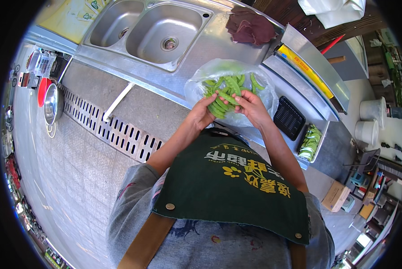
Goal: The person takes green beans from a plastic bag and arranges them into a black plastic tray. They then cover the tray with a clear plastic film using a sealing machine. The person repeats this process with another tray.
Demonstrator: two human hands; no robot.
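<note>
A clear plastic bag (196, 82) lies open on the steel counter before me, with many green pea pods (232, 84) inside. Over its near side, my left hand (202, 112) cradles a bunch of pods (217, 109). My right hand (253, 109) pinches a single pea pod (228, 98) between thumb and fingers, close to the left fingertips. To the right of the bag rests a black plastic tray (289, 117) with nothing in it. Beyond that tray sits a film-wrapped tray of pea pods (310, 142).
A double steel sink (169, 33) is set into the counter at upper left. A dark red cloth (249, 27) lies behind the bag. At right stands a steel wrapping stand with a yellow box (305, 70). Below the counter, a white pipe (118, 102) reaches a slotted floor drain (120, 134).
</note>
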